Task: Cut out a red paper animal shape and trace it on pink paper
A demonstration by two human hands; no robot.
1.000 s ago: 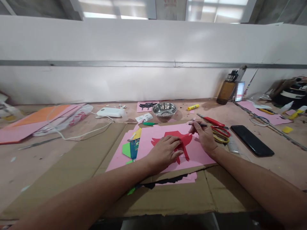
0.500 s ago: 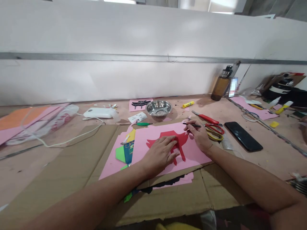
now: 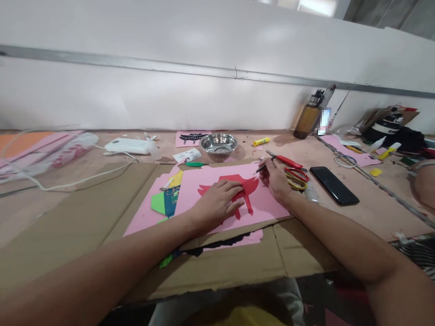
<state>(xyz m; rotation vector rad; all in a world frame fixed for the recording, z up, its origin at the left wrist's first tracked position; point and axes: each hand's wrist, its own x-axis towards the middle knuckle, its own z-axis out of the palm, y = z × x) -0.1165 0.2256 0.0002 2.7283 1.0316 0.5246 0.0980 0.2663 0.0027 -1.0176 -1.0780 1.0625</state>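
Note:
My left hand (image 3: 220,202) lies flat, fingers stretched, on a red paper cut-out (image 3: 250,186) with a pointed tip and leg-like strips. Under the cut-out is a pink sheet (image 3: 190,190). In my right hand (image 3: 276,180) a thin, dark, pen-like tool (image 3: 260,169) is pinched; its exact kind is unclear. Its pointed tip angles down-left, just off the cut-out's right tip; whether it touches the paper I cannot tell. A red-handled tool (image 3: 288,162) and scissors with red and yellow handles (image 3: 296,177) lie beyond and beside the right hand.
Cardboard (image 3: 84,217) covers the front of the table. Behind the pink sheet are a steel bowl (image 3: 219,153), a yellow glue stick (image 3: 261,141) and a green-handled tool (image 3: 194,164). A black phone (image 3: 334,185) lies right; a white device (image 3: 127,146) with a cable lies left. Another person's arm (image 3: 424,185) shows at right.
The tool in my right hand has tilted from nearly level to pointing down-left. My left hand stays on the red cut-out. The view has shifted, and more of another person's arm shows at right.

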